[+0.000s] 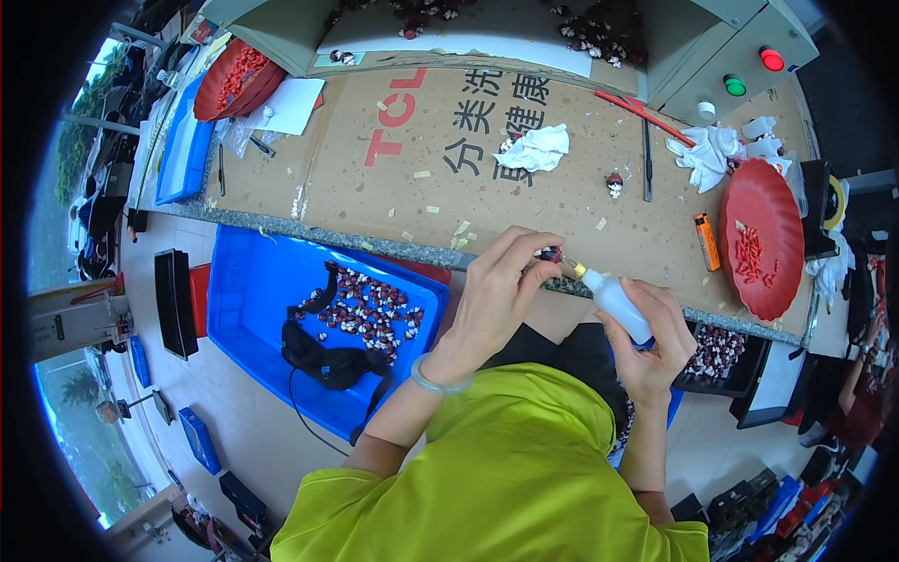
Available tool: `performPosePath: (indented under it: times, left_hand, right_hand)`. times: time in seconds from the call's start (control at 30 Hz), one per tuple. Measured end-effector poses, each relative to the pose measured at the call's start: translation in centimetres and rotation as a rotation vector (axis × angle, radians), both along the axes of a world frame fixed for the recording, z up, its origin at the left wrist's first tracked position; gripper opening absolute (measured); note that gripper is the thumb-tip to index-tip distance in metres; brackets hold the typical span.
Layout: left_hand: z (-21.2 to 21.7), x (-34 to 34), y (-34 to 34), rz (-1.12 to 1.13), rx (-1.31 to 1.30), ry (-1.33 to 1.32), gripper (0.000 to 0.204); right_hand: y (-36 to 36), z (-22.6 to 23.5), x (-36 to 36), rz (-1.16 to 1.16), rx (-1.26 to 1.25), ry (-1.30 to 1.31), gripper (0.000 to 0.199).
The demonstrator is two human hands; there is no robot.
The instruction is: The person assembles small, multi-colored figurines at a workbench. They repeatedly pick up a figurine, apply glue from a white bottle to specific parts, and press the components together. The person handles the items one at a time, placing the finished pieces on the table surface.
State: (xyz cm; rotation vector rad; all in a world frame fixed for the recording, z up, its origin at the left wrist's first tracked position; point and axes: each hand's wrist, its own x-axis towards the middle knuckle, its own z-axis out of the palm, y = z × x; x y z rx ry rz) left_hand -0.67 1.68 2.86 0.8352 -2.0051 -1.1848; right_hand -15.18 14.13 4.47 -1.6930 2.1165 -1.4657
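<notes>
Between the fingertips of my left hand [506, 281] is a small dark red, black and white figurine [549, 254], partly covered by the fingers. My right hand [655, 342] is wrapped round a white squeeze bottle [620, 307] with a yellow-based nozzle. The bottle tilts up and left, its tip close to the figurine; whether they touch I cannot tell. Both hands are over the front edge of the cardboard-covered bench [365, 201]. Further back on the cardboard stands another small figurine [614, 184], and a crumpled white tissue [538, 148] lies left of it.
A red bowl [782, 201] of small red pieces stands right, beside an orange battery-like cylinder [705, 242]. Another red bowl [208, 101] sits far left. Below, a blue bin [239, 309] holds many figurines and a black strap. A grey machine with buttons [735, 61] borders the back.
</notes>
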Motion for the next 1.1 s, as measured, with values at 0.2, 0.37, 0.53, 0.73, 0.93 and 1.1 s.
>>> performPosePath:
  times: [0.2,0.37,0.53,0.73,0.93,1.1]
  left_hand:
    - [-0.16,0.06,-0.01,0.005,-0.012,-0.002,0.025]
    - [-0.12,0.01,0.05,0.009,0.000,-0.003,0.026]
    - [-0.10,0.00,0.02,0.008,0.003,-0.009,0.026]
    - [-0.24,0.00,-0.01,0.004,-0.007,-0.006,0.026]
    - [-0.27,0.07,-0.03,-0.002,0.002,-0.006,0.026]
    - [-0.08,0.05,0.01,0.002,0.010,-0.006,0.025]
  right_hand:
    - [0.03,0.06,0.03,0.004,0.001,0.002,0.040]
    - [0.02,0.08,0.02,0.004,0.008,-0.009,0.039]
    - [0.06,-0.02,-0.01,0.002,0.014,-0.023,0.039]
    - [0.07,-0.05,0.02,0.000,0.013,-0.024,0.038]
    - [0.06,-0.15,0.03,0.002,0.008,-0.017,0.038]
    - [0.07,-0.06,0.02,0.004,0.010,-0.017,0.038]
